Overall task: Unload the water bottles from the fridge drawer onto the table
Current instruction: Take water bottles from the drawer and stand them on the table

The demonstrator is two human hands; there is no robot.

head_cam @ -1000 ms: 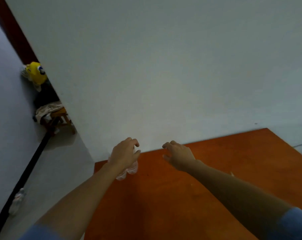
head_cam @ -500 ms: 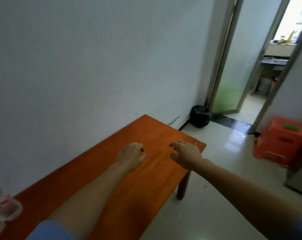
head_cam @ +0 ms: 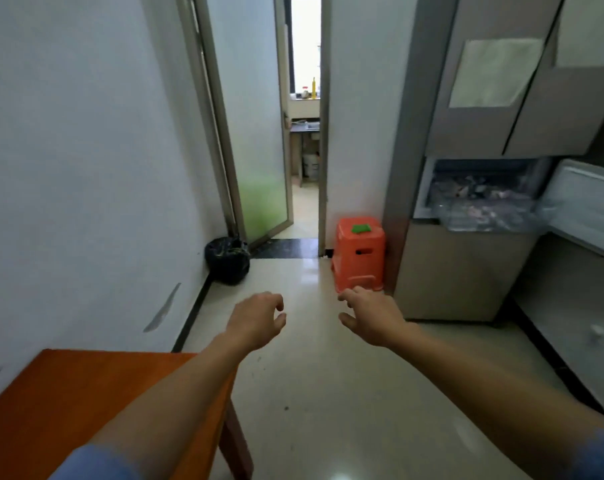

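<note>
The fridge (head_cam: 466,265) stands at the right with its clear drawer (head_cam: 491,216) pulled out at mid height; clear water bottles (head_cam: 480,192) lie packed inside it, blurred. The orange wooden table (head_cam: 68,403) fills the lower left corner, with no bottles on the part in view. My left hand (head_cam: 257,320) and my right hand (head_cam: 369,315) are stretched forward over the floor, both with loosely curled fingers and holding nothing. Both hands are well short of the drawer.
An orange plastic stool (head_cam: 359,258) with a green item on top stands beside the fridge. A black rubbish bag (head_cam: 228,259) sits at the wall by a frosted glass door (head_cam: 259,133). An open fridge door (head_cam: 588,216) juts at the right. Pale tiled floor (head_cam: 328,393) lies ahead.
My view has swung right from the table and wall to the fridge. My left hand let go of a bottle on the table, and both hands now hang empty over the floor.
</note>
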